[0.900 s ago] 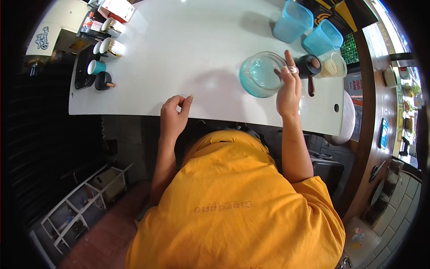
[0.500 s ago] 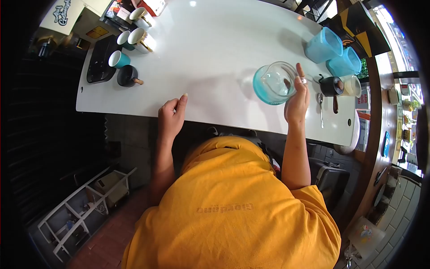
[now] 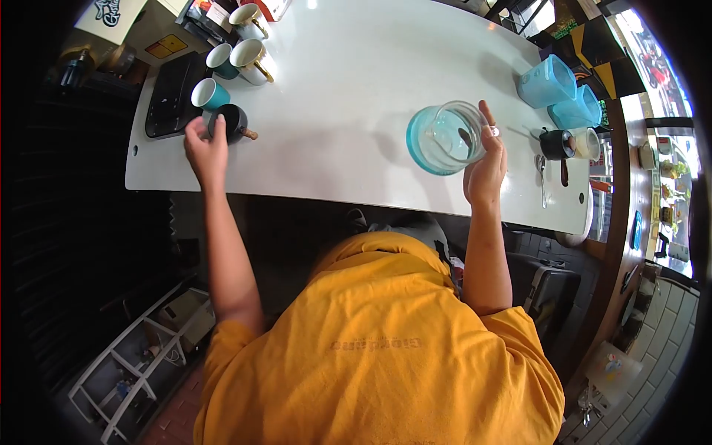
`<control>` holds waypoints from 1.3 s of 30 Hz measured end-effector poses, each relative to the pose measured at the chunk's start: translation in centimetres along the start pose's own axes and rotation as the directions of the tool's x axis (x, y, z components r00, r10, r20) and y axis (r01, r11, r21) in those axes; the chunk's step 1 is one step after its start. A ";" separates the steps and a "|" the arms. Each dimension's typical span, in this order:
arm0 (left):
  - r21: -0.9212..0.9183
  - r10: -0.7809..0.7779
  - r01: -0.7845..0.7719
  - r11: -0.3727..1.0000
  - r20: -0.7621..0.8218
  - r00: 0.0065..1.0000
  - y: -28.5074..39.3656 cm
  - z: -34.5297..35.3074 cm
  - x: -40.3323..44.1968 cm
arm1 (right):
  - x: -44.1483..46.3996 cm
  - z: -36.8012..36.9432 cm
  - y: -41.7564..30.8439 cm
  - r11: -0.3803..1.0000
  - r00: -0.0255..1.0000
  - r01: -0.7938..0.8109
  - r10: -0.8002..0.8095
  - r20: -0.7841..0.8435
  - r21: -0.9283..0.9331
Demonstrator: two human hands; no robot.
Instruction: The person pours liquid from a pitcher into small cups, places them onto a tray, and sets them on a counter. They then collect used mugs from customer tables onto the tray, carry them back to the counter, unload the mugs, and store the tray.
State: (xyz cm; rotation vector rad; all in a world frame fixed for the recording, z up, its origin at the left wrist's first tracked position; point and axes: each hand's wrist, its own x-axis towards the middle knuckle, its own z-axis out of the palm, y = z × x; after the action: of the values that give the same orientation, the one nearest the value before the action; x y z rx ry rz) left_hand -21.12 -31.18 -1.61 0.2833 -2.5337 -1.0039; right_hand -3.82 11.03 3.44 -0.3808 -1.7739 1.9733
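Note:
My right hand [image 3: 486,163] is closed on the side of a clear glass jug [image 3: 439,144] with blue showing in its lower part. The jug is tilted over the right half of the table, and my index finger sticks up past its rim. Over at the left, my left hand [image 3: 208,154] is beside a small black pot [image 3: 233,120] with a wooden handle. Thumb and fingers are apart there, the fingers slightly blurred, and I see nothing held; whether they touch the pot I cannot tell. A teal cup [image 3: 211,94] stands just behind the pot.
On the white table [image 3: 341,81], white mugs [image 3: 252,59] and a black flat device [image 3: 174,96] sit at the left. Blue containers [image 3: 547,81], another dark pot [image 3: 555,143], a pale cup [image 3: 586,142] and a spoon [image 3: 542,178] lie at the right.
My left hand has moved left from the table's front edge to the black pot, its fingers loosening. The jug, still in my right hand, has shifted slightly left.

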 end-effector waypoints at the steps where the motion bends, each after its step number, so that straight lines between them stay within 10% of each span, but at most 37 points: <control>1: 0.080 0.012 -0.010 0.997 -0.022 1.000 -0.6 0.1 1.8 | 0.1 -0.1 -0.1 0.997 0.999 -0.044 0.043 0.007 0.062; 8: 0.372 -0.256 0.178 0.911 0.171 0.951 1.3 1.7 7.0 | -0.4 2.9 -1.9 1.000 1.000 0.015 -0.014 0.020 -0.022; 16: 0.300 -0.238 0.203 0.932 0.087 0.967 -0.6 3.3 8.2 | -1.3 2.0 -2.5 0.994 1.000 0.013 -0.011 0.011 -0.113; 30: -0.312 0.121 -0.201 0.929 -0.257 0.959 3.5 -0.5 4.4 | 0.3 -0.2 -4.5 0.985 0.995 0.064 -0.074 -0.060 -0.160; 39: -0.752 0.192 -0.086 0.653 0.055 0.980 14.0 -2.2 -6.9 | 1.7 -5.4 -5.0 0.990 0.991 0.089 -0.099 -0.094 -0.105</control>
State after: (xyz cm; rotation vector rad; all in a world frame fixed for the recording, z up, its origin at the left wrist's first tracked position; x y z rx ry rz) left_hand -14.53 -20.21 7.54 -0.2316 -1.9539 -1.9316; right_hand -1.88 16.85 7.81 -0.4130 -1.7989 1.7743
